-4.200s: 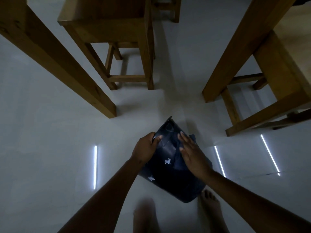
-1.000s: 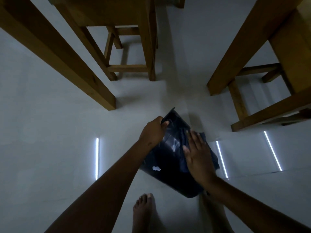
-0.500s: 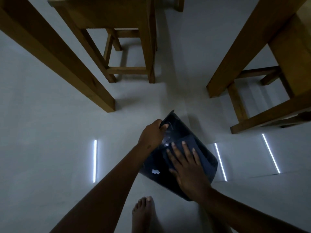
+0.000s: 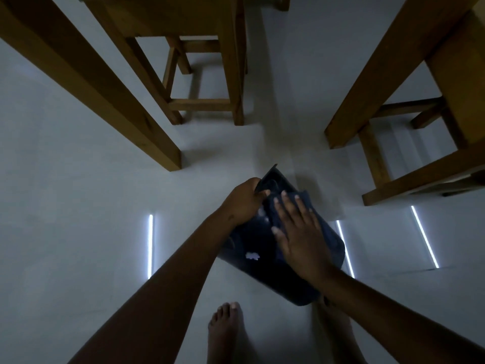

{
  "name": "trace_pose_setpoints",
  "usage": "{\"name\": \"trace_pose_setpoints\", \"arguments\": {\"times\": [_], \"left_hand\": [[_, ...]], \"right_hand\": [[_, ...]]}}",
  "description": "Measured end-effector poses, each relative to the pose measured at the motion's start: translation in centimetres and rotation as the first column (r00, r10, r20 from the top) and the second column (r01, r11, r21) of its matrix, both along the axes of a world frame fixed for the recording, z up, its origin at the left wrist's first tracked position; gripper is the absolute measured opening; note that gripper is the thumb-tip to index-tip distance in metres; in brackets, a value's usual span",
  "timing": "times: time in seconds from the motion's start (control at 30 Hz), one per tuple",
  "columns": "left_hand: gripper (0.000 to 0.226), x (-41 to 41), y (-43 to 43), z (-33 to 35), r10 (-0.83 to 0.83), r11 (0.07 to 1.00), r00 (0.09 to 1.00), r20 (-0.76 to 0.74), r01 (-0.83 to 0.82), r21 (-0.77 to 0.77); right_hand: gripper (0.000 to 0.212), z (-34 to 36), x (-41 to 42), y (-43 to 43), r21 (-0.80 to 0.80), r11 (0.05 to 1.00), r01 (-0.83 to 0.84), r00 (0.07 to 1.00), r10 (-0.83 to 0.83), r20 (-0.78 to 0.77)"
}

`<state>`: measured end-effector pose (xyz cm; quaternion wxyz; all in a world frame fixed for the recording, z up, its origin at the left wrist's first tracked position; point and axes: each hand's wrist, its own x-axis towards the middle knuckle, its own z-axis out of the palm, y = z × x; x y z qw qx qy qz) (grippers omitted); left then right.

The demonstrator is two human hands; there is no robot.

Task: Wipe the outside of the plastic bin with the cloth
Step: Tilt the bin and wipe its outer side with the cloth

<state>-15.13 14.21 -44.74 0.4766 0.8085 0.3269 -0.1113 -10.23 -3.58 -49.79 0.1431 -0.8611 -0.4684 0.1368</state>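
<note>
A dark blue plastic bin (image 4: 252, 269) with small white marks lies tilted above the pale floor, its far end pointing away from me. My left hand (image 4: 242, 200) grips the bin's far rim. My right hand (image 4: 301, 232) lies flat, fingers spread, on the bin's upper side. It presses a dark cloth (image 4: 305, 199) against the plastic; the cloth's edge shows past the fingertips. The room is dim, and cloth and bin are hard to tell apart.
A wooden stool (image 4: 210, 74) stands ahead. A thick wooden table leg (image 4: 105, 95) slants at the left, another (image 4: 372, 80) at the right beside a wooden chair frame (image 4: 420, 179). My bare feet (image 4: 228, 329) are under the bin. Light strips reflect on the floor.
My right hand has slid with the cloth up the bin's side toward the far rim. My left hand keeps its grip on the rim.
</note>
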Motion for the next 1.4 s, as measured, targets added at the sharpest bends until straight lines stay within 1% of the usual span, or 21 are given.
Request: {"name": "trace_pose_setpoints", "arguments": {"times": [0.07, 0.13, 0.2, 0.27, 0.33, 0.37, 0.4, 0.47, 0.5, 0.53, 0.6, 0.7, 0.77, 0.9, 0.93, 1.03, 1.1, 1.17, 1.23, 1.3, 1.4], "left_hand": [[0.031, -1.9, 0.1, 0.2, -0.046, 0.998, 0.999, 0.027, 0.047, -0.036], [0.031, -3.5, -0.2, -0.4, -0.033, 0.999, 0.999, 0.013, 0.033, 0.03], [0.03, -3.7, -0.4, -1.1, 0.005, 0.995, 0.999, 0.036, -0.008, 0.095], [0.03, -3.0, -0.3, -1.3, 0.011, 0.993, 0.997, 0.079, -0.02, 0.114], [0.033, -2.2, -0.2, -1.2, -0.003, 0.994, 0.995, 0.104, -0.009, 0.113], [0.034, -2.0, -0.2, -1.2, -0.012, 0.994, 0.994, 0.105, 0.0, 0.111], [0.034, -1.7, -0.2, -1.3, -0.018, 0.994, 0.995, 0.102, 0.007, 0.113], [0.035, -1.3, -0.3, -1.2, -0.018, 0.992, 0.996, 0.092, 0.007, 0.123], [0.035, -1.2, -0.3, -1.3, -0.013, 0.993, 0.996, 0.085, 0.003, 0.121], [0.036, -1.3, -0.3, -1.3, -0.007, 0.993, 0.997, 0.077, -0.002, 0.115], [0.036, -1.8, -0.2, -1.5, 0.004, 0.995, 0.998, 0.065, -0.011, 0.101], [0.037, -1.8, -0.1, -1.4, 0.015, 0.995, 0.997, 0.072, -0.022, 0.099], [0.036, -1.0, -0.4, -1.0, 0.017, 0.994, 0.998, 0.067, -0.024, 0.109], [0.035, 0.2, -1.3, -0.7, 0.074, 0.986, 0.997, 0.025, -0.077, 0.147], [0.034, 0.2, -1.3, -0.7, 0.075, 0.983, 0.997, 0.011, -0.076, 0.165], [0.03, 0.4, -1.1, -0.9, 0.045, 0.983, 0.999, -0.023, -0.041, 0.179], [0.029, 1.0, -0.9, -0.6, 0.034, 0.987, 0.999, -0.028, -0.029, 0.16], [0.026, 1.0, -0.7, -0.2, 0.03, 0.996, 0.999, 0.01, -0.031, 0.088], [0.02, 0.2, -0.5, 0.1, 0.032, 0.999, 0.998, 0.053, -0.03, -0.029], [0.025, -0.8, -0.4, 0.2, 0.015, 0.999, 0.998, 0.064, -0.013, -0.032], [0.027, -1.4, -0.4, -0.5, -0.002, 0.997, 0.996, 0.09, -0.004, 0.071]], "right_hand": [[0.062, -0.1, 2.6, 0.0, 0.036, 0.991, 0.127, 0.981, -0.12, -0.149], [0.065, -0.4, 3.3, -1.1, 0.04, 0.97, 0.241, 0.945, -0.225, -0.238], [0.064, -0.6, 1.0, -2.3, -0.018, 0.978, 0.206, 0.972, -0.207, -0.108], [0.062, -0.4, -1.8, -2.7, -0.059, 0.997, 0.049, 0.998, -0.047, 0.031], [0.06, -0.4, -1.3, -1.9, -0.036, 0.995, -0.094, 0.992, 0.097, 0.086], [0.058, -0.3, 0.0, -1.0, -0.013, 0.994, -0.108, 0.99, 0.109, 0.088], [0.057, -0.1, 1.3, -0.2, 0.009, 0.998, -0.07, 0.997, 0.069, 0.042], [0.056, 0.0, 2.9, -0.1, 0.049, 0.992, 0.118, 0.988, -0.112, -0.109], [0.056, -0.2, 2.7, -0.6, 0.037, 0.981, 0.19, 0.972, -0.182, -0.149], [0.056, -0.4, 1.9, -1.3, 0.013, 0.977, 0.211, 0.97, -0.208, -0.125], [0.058, -0.7, -0.3, -2.6, -0.032, 0.992, 0.119, 0.993, -0.119, 0.005], [0.062, -0.5, -1.0, -2.0, -0.037, 0.999, -0.035, 0.997, 0.037, 0.069], [0.06, -0.2, 0.8, -0.4, -0.01, 1.0, 0.002, 0.999, -0.002, 0.039], [0.061, -0.2, 3.5, 0.1, 0.054, 0.979, 0.195, 0.953, -0.177, -0.245], [0.06, -0.2, 2.7, -0.6, 0.047, 0.982, 0.182, 0.956, -0.166, -0.24], [0.062, 0.0, -1.3, -2.6, 0.024, 1.0, 0.0, 0.998, 0.001, -0.063], [0.062, -0.2, -1.6, -2.4, 0.041, 0.997, -0.067, 0.998, 0.067, -0.002], [0.059, -0.2, 0.4, -1.1, 0.055, 0.998, -0.02, 1.0, 0.021, -0.018], [0.057, -0.1, 2.6, -0.8, 0.094, 0.988, 0.125, 0.983, -0.111, -0.148], [0.057, -0.5, 3.0, -1.8, 0.096, 0.968, 0.231, 0.955, -0.207, -0.214], [0.061, -0.8, -0.4, -3.6, 0.009, 0.992, 0.123, 0.99, -0.122, -0.067]]}}
